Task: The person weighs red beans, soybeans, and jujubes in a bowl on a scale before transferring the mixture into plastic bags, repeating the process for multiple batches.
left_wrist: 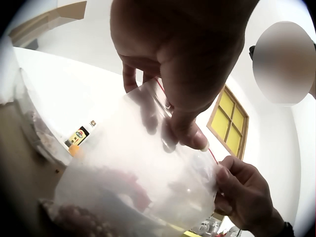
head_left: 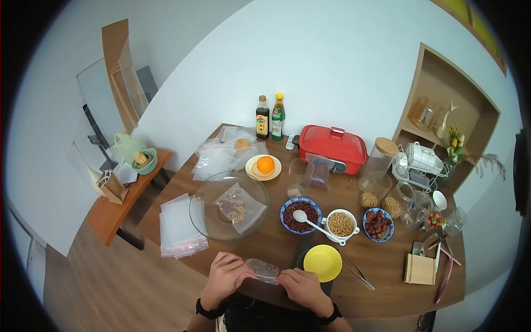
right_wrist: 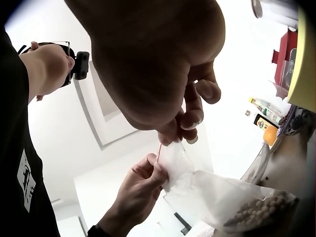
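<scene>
Held up at the table's front edge is a clear zip bag point(head_left: 264, 270) with a red line along its mouth. My left hand point(head_left: 227, 276) pinches one end of that edge between thumb and fingers, and my right hand point(head_left: 303, 288) pinches the other end. In the right wrist view, round pale beans point(right_wrist: 259, 211) lie in the bottom of the bag. Just right of the bag, near my right hand, a yellow bowl point(head_left: 323, 263) sits on a dark flat base. Another filled bag point(head_left: 239, 208) lies in the large glass bowl point(head_left: 267, 206) beyond my left hand.
Empty zip bags point(head_left: 180, 224) are stacked at the left. Behind my hands stand a bowl of dark red beans point(head_left: 287, 221) with a white spoon point(head_left: 310, 219), a white pot of soybeans point(head_left: 341, 224) and a bowl of dried fruit point(head_left: 378, 226). Tongs point(head_left: 358, 271) lie right of the yellow bowl.
</scene>
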A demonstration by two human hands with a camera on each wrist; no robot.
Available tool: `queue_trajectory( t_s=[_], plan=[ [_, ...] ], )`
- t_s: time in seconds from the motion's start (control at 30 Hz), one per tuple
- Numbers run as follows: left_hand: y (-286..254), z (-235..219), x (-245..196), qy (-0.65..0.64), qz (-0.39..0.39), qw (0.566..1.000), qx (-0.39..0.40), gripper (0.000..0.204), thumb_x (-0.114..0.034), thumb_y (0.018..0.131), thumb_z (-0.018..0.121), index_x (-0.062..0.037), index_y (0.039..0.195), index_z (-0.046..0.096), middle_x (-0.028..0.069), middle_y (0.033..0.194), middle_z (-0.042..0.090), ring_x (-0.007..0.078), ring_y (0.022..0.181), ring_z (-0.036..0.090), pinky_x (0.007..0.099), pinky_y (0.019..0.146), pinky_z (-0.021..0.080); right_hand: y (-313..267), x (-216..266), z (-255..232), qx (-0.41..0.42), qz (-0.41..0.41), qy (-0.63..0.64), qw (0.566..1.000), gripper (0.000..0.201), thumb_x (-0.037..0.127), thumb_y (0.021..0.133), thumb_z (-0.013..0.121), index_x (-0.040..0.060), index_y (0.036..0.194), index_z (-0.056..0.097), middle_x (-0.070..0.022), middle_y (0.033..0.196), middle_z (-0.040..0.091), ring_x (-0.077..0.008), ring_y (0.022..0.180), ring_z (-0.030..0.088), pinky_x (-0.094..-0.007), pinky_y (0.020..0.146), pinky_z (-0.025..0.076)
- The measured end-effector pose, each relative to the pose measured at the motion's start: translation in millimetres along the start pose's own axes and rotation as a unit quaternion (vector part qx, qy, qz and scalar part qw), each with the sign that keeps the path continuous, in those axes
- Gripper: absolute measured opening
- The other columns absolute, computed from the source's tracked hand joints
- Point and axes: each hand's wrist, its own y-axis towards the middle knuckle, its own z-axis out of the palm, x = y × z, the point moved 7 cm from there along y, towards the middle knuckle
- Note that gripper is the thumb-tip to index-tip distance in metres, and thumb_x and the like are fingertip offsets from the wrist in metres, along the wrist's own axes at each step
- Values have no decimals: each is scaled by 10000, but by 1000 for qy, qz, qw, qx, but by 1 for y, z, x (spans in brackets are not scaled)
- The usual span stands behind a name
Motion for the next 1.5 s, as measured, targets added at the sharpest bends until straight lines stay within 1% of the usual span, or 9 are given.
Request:
queue_trajectory(
  t_s=[0.23,0.43,0.63,0.73,1.03,1.13,1.2,1.33,1.5],
  plan=[
    [1,-1,-11,-9,10,1000,8,126,-279,766,827,-181,810,761,-14,811,711,208,862,672,359,818,476,4,6,-9,9,4,4,1000,118,198,878,781,139,932,695,40,949,683,-172,747,639,-325,554,532],
    [-8,-7,11,-78,-54,995,-6,152,-269,793,829,-143,848,763,-14,829,724,219,856,681,360,838,489,-5,8,-17,-8,-19,20,1000,123,197,864,799,133,872,695,41,924,685,-176,780,627,-318,552,525],
    [-17,-6,18,-43,-64,996,-46,47,-133,790,791,-133,811,749,-5,851,735,223,862,684,361,843,491,3,15,-13,11,-7,23,1000,118,194,870,792,134,849,693,39,878,683,-189,787,619,-328,559,525],
    [-12,-9,11,-19,-24,998,-55,84,-109,756,804,-152,794,743,-22,833,739,219,852,686,353,810,478,3,14,-7,16,-29,30,999,115,194,878,783,134,846,691,39,879,683,-196,789,622,-329,560,525],
    [2,-5,3,-33,-25,999,-28,79,-140,772,806,-141,816,740,-9,868,741,221,892,691,367,835,485,11,10,-11,35,0,33,999,84,203,898,759,135,897,710,32,888,691,-201,792,622,-339,587,537],
    [9,1,0,-117,-51,992,10,88,-139,777,807,-130,839,745,8,890,746,225,916,702,371,860,494,11,10,-10,48,-16,46,998,87,203,894,762,131,907,716,30,885,690,-203,796,628,-341,598,540],
    [7,12,1,-144,-28,987,64,66,-119,797,790,-124,850,752,10,893,749,220,923,709,367,878,500,14,9,-9,50,-34,57,997,89,203,891,763,129,909,718,30,882,688,-203,799,631,-341,601,541],
    [3,20,5,-131,-18,991,27,46,-143,848,764,-137,888,740,2,900,736,218,907,700,373,873,501,21,9,-14,46,-11,41,998,80,189,875,759,131,911,716,22,862,674,-208,812,634,-338,620,541],
    [8,23,-14,-74,51,995,52,145,-96,764,735,-177,882,756,-36,872,735,165,877,696,342,853,488,25,14,-4,99,-30,-19,994,86,179,850,757,149,908,702,14,833,644,-201,792,624,-331,635,527]
  ],
)
